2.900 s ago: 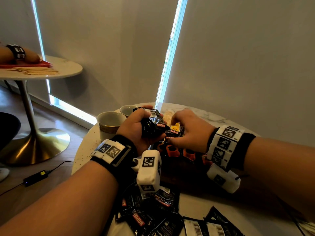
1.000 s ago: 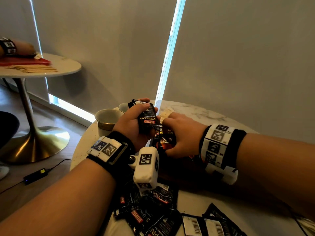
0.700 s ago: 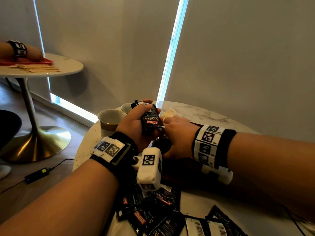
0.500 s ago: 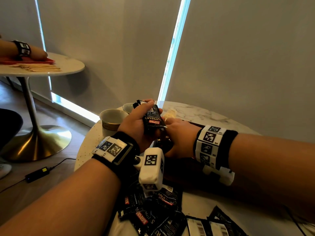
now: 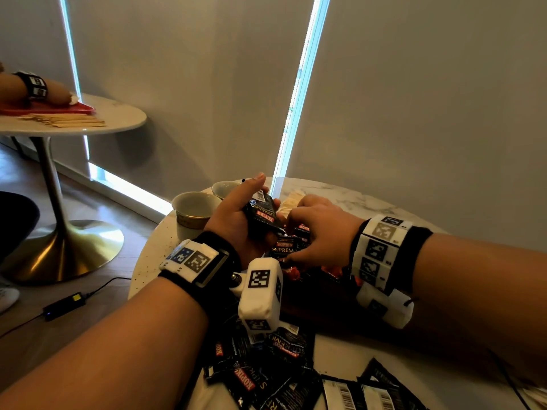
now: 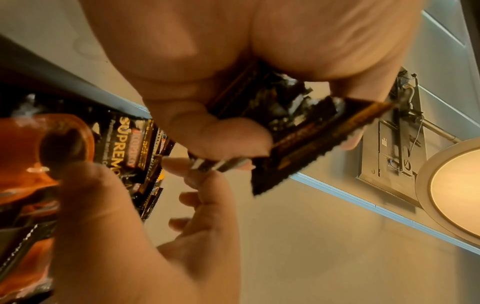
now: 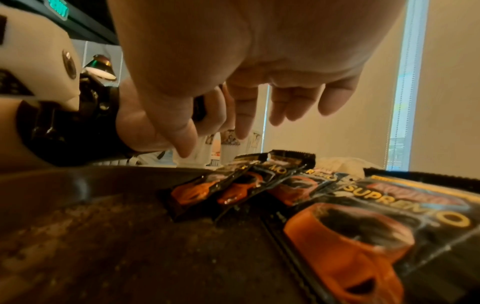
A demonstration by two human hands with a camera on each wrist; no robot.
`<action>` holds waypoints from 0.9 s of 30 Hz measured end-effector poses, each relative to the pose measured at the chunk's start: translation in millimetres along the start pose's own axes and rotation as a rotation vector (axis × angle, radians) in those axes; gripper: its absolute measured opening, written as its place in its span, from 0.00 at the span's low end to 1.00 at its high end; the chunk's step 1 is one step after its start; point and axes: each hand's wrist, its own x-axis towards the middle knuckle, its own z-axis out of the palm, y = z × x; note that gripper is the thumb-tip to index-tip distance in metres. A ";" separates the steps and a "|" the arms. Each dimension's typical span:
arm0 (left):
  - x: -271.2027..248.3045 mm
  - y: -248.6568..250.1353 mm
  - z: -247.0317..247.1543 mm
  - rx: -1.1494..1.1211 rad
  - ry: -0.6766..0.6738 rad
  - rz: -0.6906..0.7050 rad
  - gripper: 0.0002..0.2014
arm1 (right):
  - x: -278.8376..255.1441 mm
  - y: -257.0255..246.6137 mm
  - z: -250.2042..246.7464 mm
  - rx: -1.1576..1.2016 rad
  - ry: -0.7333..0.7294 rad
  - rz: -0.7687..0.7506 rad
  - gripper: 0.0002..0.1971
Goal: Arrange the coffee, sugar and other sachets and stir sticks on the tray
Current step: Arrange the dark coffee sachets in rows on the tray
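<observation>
"KOPIKO SUPREMO" on black sachets

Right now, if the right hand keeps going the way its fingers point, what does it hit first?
Likely the coffee sachets on the tray: the right hand hangs above them, fingers pointing down. Depth is unclear.

Left grip clenched (thumb up), right grip loose-fingered, palm down.

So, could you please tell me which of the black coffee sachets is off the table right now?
The sachet gripped in the left hand, raised by the cups. The others lie flat: a row on the dark tray under the right hand, and a loose pile at the table's near edge.
</observation>
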 end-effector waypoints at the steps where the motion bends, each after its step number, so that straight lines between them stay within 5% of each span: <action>1: 0.7 0.1 -1.1 -0.005 0.002 -0.005 0.13 | -1.0 2.3 -2.1 0.028 0.010 0.011 0.26; 10: 2.1 -1.2 -1.1 0.085 0.023 0.061 0.12 | -18.8 7.2 -14.6 0.334 0.237 -0.054 0.31; 24: 8.7 -3.9 -5.3 0.211 0.092 -0.052 0.10 | -21.1 8.4 -17.0 0.297 0.365 -0.248 0.12; 27: 9.7 -4.9 -6.4 0.196 0.047 -0.073 0.17 | -20.0 8.0 -20.7 0.349 0.459 -0.187 0.08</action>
